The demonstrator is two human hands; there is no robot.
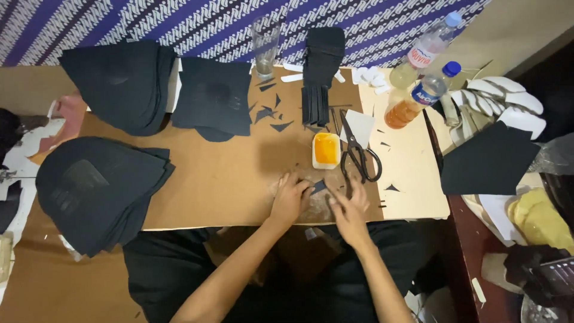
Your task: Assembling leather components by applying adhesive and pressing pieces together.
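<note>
Hands [320, 200] over black scrap [318, 187] (half hidden)

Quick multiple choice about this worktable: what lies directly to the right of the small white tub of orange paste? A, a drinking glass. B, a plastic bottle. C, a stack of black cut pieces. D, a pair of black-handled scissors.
D: the black-handled scissors lie closed on the brown board just right of the white tub of orange paste, above the right hand; the glass, bottles and black stacks sit farther off.
</note>
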